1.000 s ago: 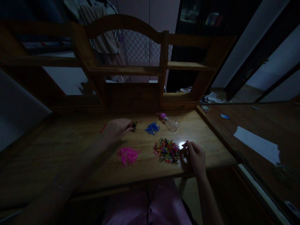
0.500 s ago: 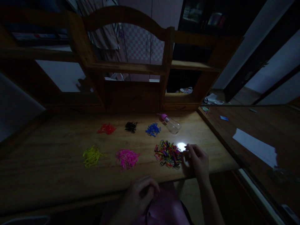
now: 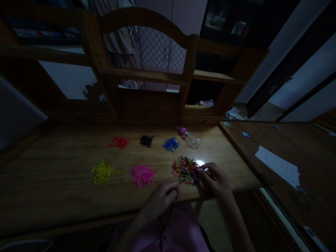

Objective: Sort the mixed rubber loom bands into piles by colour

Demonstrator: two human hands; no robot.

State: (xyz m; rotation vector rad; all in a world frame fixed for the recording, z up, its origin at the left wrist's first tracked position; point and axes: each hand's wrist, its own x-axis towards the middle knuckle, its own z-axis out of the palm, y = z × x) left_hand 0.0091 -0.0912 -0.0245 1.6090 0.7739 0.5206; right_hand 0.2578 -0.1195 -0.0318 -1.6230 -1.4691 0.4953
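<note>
A mixed pile of small coloured rubber bands (image 3: 185,169) lies near the desk's front edge. At its right side my right hand (image 3: 216,180) is closed, thumb and finger pinched on bands at the pile's edge. My left hand (image 3: 165,197) hovers by the front edge, left of and below that pile, fingers curled closed; whatever is inside them is hidden. Sorted by colour, other rubber bands lie in separate heaps: yellow (image 3: 103,172), pink (image 3: 142,176), red (image 3: 119,142), black (image 3: 146,140) and blue (image 3: 170,144).
A clear bottle with a pink cap (image 3: 192,139) lies on its side behind the mixed pile. The wooden desk (image 3: 65,157) has a shelf frame (image 3: 147,74) along its back. To the right, a lower wooden surface holds white paper (image 3: 278,164) and a blue card (image 3: 246,134).
My right hand has moved left onto the edge of the mixed pile. My left hand has risen forward and slightly right, over the desk's front edge. The view has shifted slightly.
</note>
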